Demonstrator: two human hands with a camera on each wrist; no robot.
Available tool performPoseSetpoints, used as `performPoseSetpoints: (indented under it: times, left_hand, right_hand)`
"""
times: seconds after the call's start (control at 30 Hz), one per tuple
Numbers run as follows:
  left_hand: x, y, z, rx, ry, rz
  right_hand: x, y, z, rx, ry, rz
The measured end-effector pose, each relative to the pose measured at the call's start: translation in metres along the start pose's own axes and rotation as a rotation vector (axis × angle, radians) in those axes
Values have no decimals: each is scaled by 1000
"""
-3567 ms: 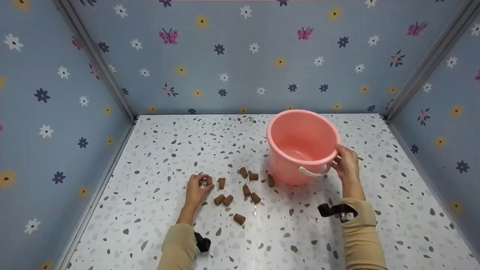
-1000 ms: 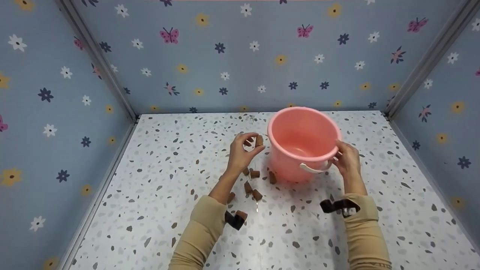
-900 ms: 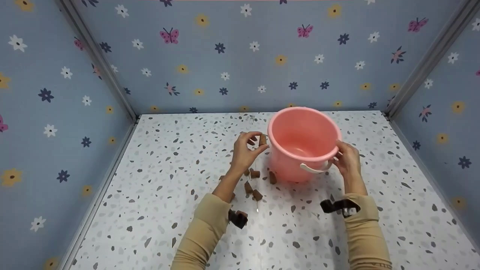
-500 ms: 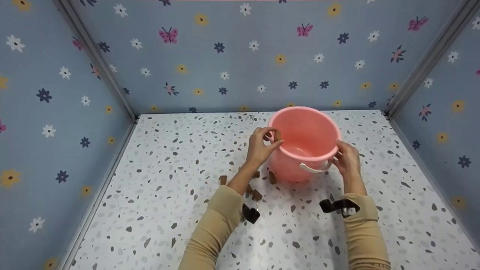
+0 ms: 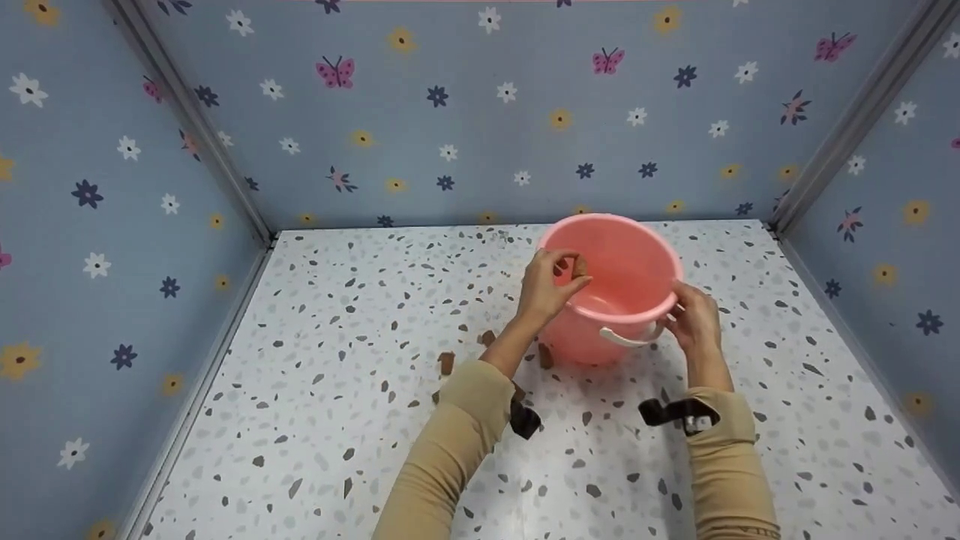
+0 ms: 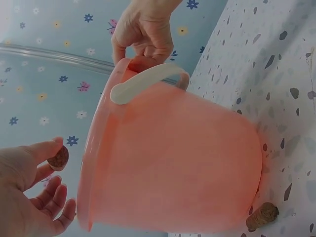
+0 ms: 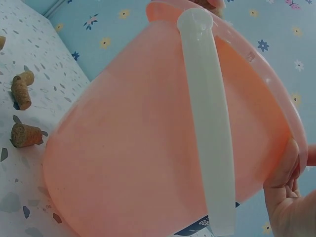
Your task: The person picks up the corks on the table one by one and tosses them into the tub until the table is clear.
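Note:
My left hand (image 5: 541, 291) pinches a brown cork (image 5: 580, 268) between thumb and forefinger, over the near left part of the pink bucket's (image 5: 581, 341) mouth. In the left wrist view the cork shows round end first, and the other fingers curl loosely near the rim. On the bucket's right side, my right hand (image 5: 696, 319) grips the rim, thumb on one side and fingers on the other. A white handle (image 7: 207, 118) hangs down the bucket's outside. What I see of the bucket's inside holds no corks.
Several loose corks lie on the speckled white tabletop (image 5: 315, 420), one cork (image 5: 447, 364) left of my forearm and another cork (image 5: 545, 355) close to the bucket's base. My left sleeve (image 5: 457, 442) hides some. Flowered blue panels (image 5: 480, 112) stand at the back and sides.
My left hand has picked up a cork from the left of the table and carried it right, up and over the bucket's rim. My right hand keeps its hold on the bucket.

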State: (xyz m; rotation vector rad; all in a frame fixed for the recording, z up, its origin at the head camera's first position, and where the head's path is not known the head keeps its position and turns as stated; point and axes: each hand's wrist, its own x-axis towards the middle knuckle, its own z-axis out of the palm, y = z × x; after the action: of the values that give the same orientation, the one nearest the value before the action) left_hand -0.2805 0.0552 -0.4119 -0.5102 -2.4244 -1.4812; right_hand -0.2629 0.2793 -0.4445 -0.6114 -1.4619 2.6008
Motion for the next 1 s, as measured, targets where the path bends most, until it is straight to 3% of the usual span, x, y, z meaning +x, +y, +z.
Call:
performPoseSetpoints:
  times: [0.5,1.0]
  left_hand:
    - [11,4,12,81,-48,-95]
    - [11,1,3,81,21,-63]
  right_hand:
    - [-1,-1,1,36,-1,22]
    - [-1,-2,1,51,-4,36]
